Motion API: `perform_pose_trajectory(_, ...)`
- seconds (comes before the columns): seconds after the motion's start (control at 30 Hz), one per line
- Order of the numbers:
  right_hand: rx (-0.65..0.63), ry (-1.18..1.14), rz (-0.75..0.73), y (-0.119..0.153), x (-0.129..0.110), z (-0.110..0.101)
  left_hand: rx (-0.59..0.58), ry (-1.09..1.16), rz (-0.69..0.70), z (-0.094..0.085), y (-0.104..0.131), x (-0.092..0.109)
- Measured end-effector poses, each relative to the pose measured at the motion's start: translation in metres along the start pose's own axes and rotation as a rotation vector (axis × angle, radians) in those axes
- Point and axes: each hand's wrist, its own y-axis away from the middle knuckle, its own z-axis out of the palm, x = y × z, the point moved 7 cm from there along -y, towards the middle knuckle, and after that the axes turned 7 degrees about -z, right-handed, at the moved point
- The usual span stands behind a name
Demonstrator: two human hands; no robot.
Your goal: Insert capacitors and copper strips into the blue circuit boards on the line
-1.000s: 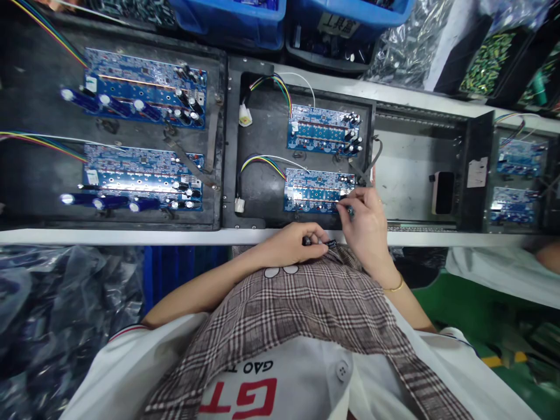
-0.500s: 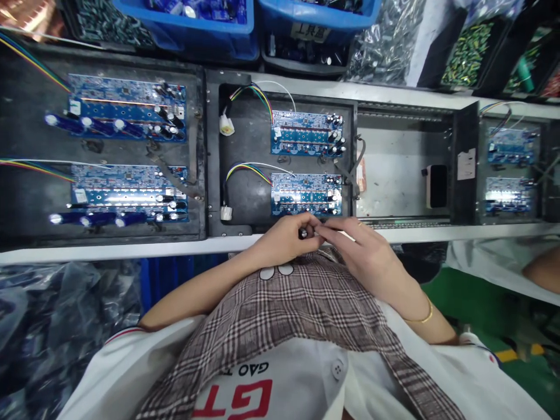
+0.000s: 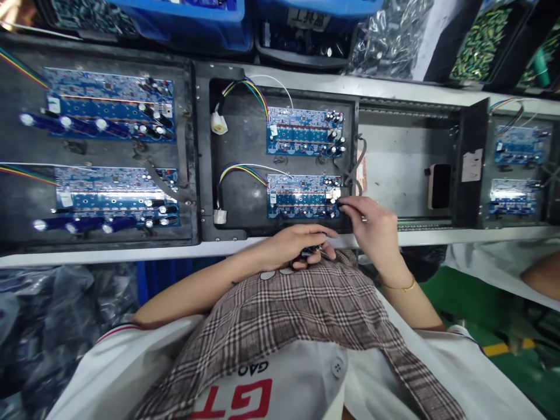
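My left hand (image 3: 294,240) is curled in front of the fixture's front edge, closed around several small black capacitors (image 3: 310,252) that show between its fingers. With thumb and finger pinched, my right hand (image 3: 371,220) is at the right end of the nearer blue circuit board (image 3: 301,197). A small dark capacitor (image 3: 340,202) shows at its fingertips, mostly covered by them. Behind lies a second blue circuit board (image 3: 301,133), with black capacitors standing at its right end. Both boards lie in a black tray (image 3: 245,151) with coloured wires running from their left ends.
On the left another black tray (image 3: 186,175) holds boards with large blue capacitors. To the right are a metal rail bed (image 3: 398,157), a small black-and-white device (image 3: 438,186) and further boards. Blue bins (image 3: 188,26) of components line the back. A co-worker's arm (image 3: 542,271) shows at right.
My right hand has moved away from my left, up and right to the nearer board's right end. My left hand has lowered slightly, its fingers opening a little around the capacitors. The view has shifted slightly.
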Motion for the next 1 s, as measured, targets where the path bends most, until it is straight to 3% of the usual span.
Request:
perform_pose_trajectory(0.23,-0.059,0.081,-0.003,-0.006,0.001,0.001,0.021,0.011,0.045,-0.005,0.003,0.002)
perform_pose_trajectory(0.63,0.011,0.124,-0.043,0.005,0.005,0.009,0.144,0.124,0.040,-0.011,0.002,0.005)
perform_pose_trajectory(0.83,0.065,-0.140,-0.119,0.001,-0.029,-0.010,0.233,0.050,0.072,-0.010,0.004,0.006)
perform_pose_trajectory(0.93,0.121,-0.274,-0.155,-0.007,-0.049,-0.028,0.259,-0.105,0.113,0.004,0.008,0.031)
perform_pose_trajectory(1.0,0.321,-0.282,-0.102,-0.012,-0.048,-0.050,0.295,-0.217,0.201,0.017,0.014,0.077)
